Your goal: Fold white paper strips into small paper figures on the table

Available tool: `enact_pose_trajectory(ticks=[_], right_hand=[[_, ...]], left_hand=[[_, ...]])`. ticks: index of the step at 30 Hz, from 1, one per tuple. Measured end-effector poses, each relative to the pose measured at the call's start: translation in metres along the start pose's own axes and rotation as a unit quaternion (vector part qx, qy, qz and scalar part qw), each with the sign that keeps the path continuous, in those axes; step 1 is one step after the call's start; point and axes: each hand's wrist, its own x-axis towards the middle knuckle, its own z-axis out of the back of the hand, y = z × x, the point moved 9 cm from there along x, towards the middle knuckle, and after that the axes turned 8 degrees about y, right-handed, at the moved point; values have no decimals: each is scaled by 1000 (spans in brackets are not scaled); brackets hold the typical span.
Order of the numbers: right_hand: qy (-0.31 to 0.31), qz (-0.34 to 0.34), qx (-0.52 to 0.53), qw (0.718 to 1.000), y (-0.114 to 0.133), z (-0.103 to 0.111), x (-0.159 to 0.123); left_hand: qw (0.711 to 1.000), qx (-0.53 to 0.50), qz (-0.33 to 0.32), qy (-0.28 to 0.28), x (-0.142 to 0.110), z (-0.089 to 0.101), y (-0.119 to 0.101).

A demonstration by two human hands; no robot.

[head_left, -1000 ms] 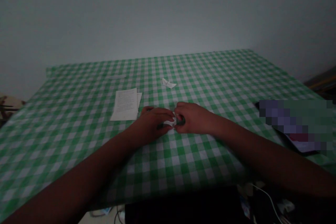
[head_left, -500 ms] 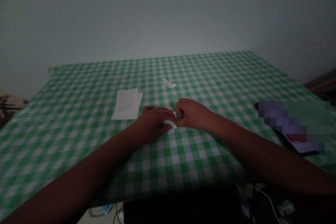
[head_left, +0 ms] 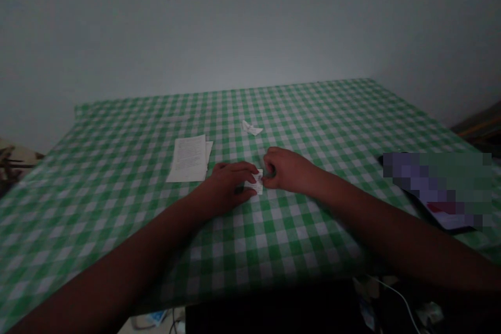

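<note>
Our hands have eased slightly apart, and the folded paper slip (head_left: 254, 182) now shows more fully between them, its long axis running roughly away from us. Our left hand (head_left: 230, 185) lies against its left edge, our right hand (head_left: 287, 169) just beside its right edge; we cannot tell if either grips it. Beyond, on the gingham tablecloth (head_left: 313, 255), lie sheets of paper (head_left: 190, 159) and a paper scrap (head_left: 251, 128).

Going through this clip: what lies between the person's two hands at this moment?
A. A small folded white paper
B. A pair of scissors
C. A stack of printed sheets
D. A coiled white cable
A. The small folded white paper sits on the tablecloth right between the left hand and the right hand, while the printed sheets lie apart, beyond the left hand.
</note>
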Motion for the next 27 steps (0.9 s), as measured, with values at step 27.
enact_pose_trajectory(ticks=[27], right_hand=[[-11,-47,-12,999,-8,-2,1]], left_hand=[[1000,-2,-10,-14,1,1,1]])
